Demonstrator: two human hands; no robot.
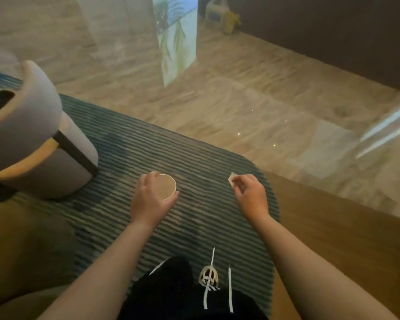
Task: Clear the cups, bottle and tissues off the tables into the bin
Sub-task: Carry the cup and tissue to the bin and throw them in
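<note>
Above striped rug, left hand grips empty cup; right hand pinches tissue.

Cup left, tissue right – both above rug – armchair far left

text: none showing legibly | cup: plain, no print reading | tissue: blank | bag: far off and blurring, any marks not making out
</note>
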